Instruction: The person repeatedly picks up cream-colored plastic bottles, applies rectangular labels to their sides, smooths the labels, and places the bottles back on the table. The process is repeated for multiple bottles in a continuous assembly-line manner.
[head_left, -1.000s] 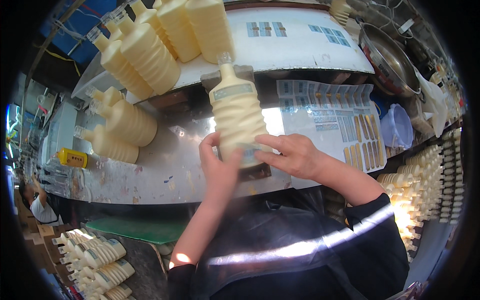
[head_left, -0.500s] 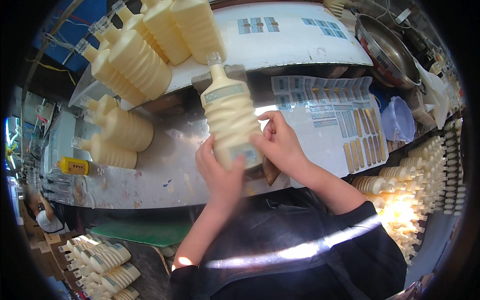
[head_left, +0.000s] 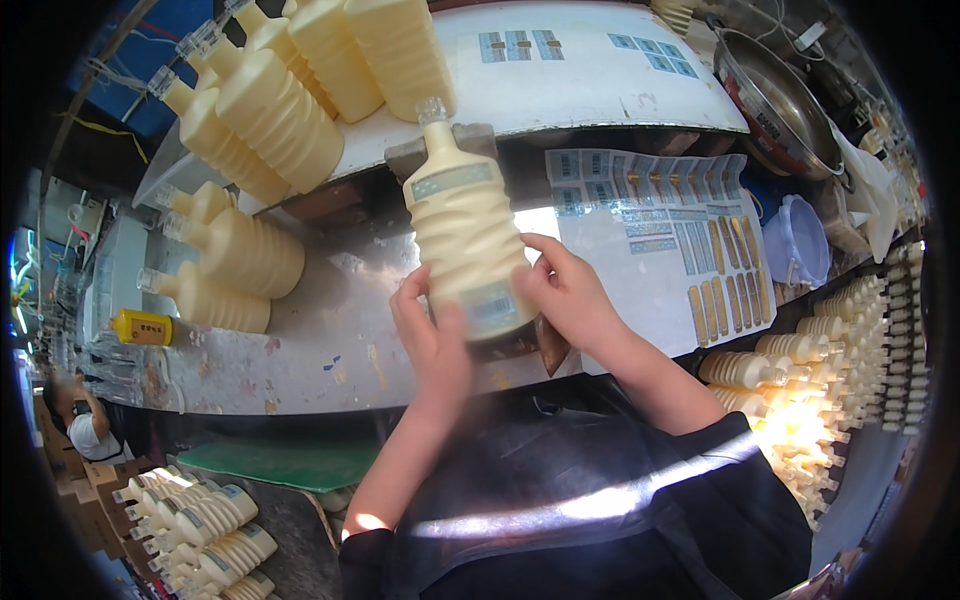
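A cream ribbed plastic bottle (head_left: 465, 225) with a clear neck lies in front of me, its neck end resting near a grey padded block (head_left: 405, 160). It bears one blue-grey label (head_left: 452, 184) near the shoulder and another label (head_left: 492, 308) with a barcode near its base. My left hand (head_left: 432, 335) grips the bottle's lower left side, its thumb blurred beside the lower label. On the lower right side my right hand (head_left: 572, 298) holds the bottle, fingers curled and thumb against it. A brown wedge-shaped piece (head_left: 553, 345) shows under the bottle's base.
Right of the bottle lies a sheet of stickers (head_left: 650, 240), with a lilac bucket (head_left: 796, 240) beyond it. Cream bottles (head_left: 275, 110) stand at the back left, others (head_left: 250, 255) below them. A yellow container (head_left: 142, 327) sits at left. More bottles (head_left: 215, 520) fill the lower left.
My left thumb has moved down and left off the lower label, which now shows more fully. The bottle stays in nearly the same place, still between both hands.
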